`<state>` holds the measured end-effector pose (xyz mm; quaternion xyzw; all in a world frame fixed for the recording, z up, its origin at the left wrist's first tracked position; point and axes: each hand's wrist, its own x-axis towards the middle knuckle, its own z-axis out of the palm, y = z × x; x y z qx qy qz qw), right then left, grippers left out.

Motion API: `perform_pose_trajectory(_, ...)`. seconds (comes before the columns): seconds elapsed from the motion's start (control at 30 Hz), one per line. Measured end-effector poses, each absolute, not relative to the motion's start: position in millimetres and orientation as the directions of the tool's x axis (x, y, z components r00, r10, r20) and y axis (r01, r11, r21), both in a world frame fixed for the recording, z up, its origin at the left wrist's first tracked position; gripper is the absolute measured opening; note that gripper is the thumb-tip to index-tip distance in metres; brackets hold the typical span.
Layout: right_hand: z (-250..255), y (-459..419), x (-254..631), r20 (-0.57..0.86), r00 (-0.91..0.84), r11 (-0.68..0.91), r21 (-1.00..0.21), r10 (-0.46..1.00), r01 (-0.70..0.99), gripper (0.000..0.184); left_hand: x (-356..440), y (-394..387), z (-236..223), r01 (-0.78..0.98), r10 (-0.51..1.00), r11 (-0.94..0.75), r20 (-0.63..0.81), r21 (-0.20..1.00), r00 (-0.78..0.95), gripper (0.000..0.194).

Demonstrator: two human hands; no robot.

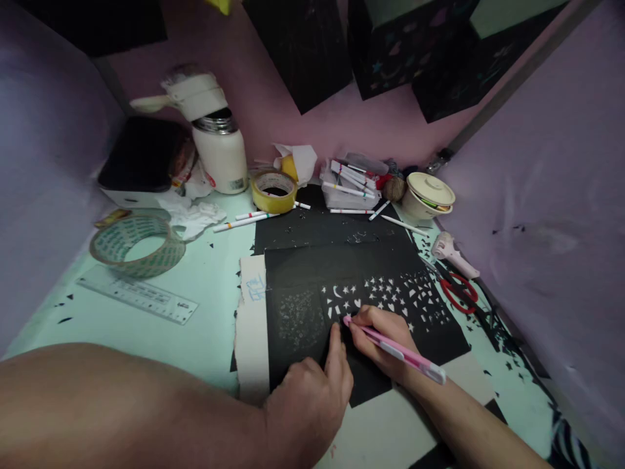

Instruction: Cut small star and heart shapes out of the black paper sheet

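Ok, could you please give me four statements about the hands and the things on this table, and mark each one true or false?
1. The right hand holds a pink pen-shaped tool. True.
2. The left hand holds the ruler. False: it rests on the black paper, and the ruler lies apart from it, on the table.
3. The red-handled scissors lie to the right of the star cut-outs. True.
4. The white bottle lies on its side. False: it stands upright.
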<state>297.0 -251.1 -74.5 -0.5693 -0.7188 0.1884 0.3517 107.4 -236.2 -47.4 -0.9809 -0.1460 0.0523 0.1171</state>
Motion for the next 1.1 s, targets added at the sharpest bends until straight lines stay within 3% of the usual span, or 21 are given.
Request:
perform_pose_trajectory(0.2,-75,-252,298,0.286,-0.114,0.285,-0.681,0.951,0.674,0.017,106,-237,-48,0.291,0.304,-0.925,-0.018,-0.245,0.952,0.044)
perform_pose_trajectory(0.47,-64,-248,306,0.126,0.143,0.029,-0.843,0.982,0.538,0.006,106,-236,-48,0.28,0.298,-0.933,-0.051,-0.226,0.953,0.043)
perform_pose_trajectory(0.7,-54,-244,315,0.048,0.104,0.001,-0.913,0.993,0.409,0.006,105,-236,-48,0.272,0.283,-0.929,-0.009,-0.251,0.959,0.041)
perform_pose_trajectory(0.93,-50,-243,305,-0.004,0.07,-0.038,-0.877,0.998,0.479,0.004,106,-236,-50,0.268,0.279,-0.928,-0.008,-0.26,0.96,0.044)
perform_pose_trajectory(1.1,-52,-244,306,-0.064,0.006,-0.059,-0.873,0.998,0.484,0.009,106,-239,-56,0.341,0.321,-0.911,0.12,-0.231,0.939,0.04)
